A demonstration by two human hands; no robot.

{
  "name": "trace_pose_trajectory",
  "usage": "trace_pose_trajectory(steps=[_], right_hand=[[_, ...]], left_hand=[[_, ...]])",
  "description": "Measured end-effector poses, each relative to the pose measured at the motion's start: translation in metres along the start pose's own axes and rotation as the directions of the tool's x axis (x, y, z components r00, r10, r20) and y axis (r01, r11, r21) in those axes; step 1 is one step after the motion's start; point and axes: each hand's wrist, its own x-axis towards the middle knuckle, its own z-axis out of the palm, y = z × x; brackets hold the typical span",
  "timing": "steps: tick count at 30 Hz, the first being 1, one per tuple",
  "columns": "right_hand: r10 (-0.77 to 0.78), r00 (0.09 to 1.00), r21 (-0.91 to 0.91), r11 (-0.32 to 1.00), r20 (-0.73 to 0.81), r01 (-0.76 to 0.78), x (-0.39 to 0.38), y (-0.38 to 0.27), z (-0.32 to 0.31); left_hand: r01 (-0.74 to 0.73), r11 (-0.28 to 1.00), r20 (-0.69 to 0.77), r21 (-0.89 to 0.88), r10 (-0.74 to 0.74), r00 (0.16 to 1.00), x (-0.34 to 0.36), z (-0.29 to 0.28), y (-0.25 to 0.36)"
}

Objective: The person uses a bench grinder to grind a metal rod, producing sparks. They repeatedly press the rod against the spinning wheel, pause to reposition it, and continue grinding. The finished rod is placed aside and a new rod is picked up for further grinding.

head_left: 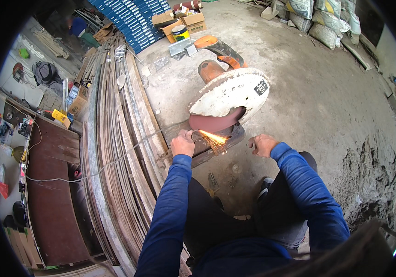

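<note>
While orange sparks (214, 138) spray beneath the dark red cutting disc (216, 122) under its white metal guard (230, 94), the left hand (182, 143) grips a thin grey metal rod (129, 150) running left over the stacked metal strips (115, 138). Right of the disc, the right hand (262, 145) rests with fingers curled, holding nothing visible.

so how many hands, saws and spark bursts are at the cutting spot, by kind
hands: 2, left hand and right hand
chop saw: 1
spark burst: 1
total: 4
</note>
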Motion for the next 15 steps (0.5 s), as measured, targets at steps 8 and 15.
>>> trace_pose_trajectory(steps=[8, 15], right_hand=[[0.006, 1.000, 0.001, 1.000, 0.007, -0.006, 0.001, 0.000, 0.000], [-0.079, 0.996, -0.039, 0.996, -0.040, 0.078, 0.003, 0.000, 0.004]], left_hand=[[0.198, 0.874, 0.266, -0.443, -0.083, 0.960, -0.001, -0.007, -0.015], [0.218, 0.824, 0.257, -0.523, -0.092, 0.962, -0.001, -0.004, -0.025]])
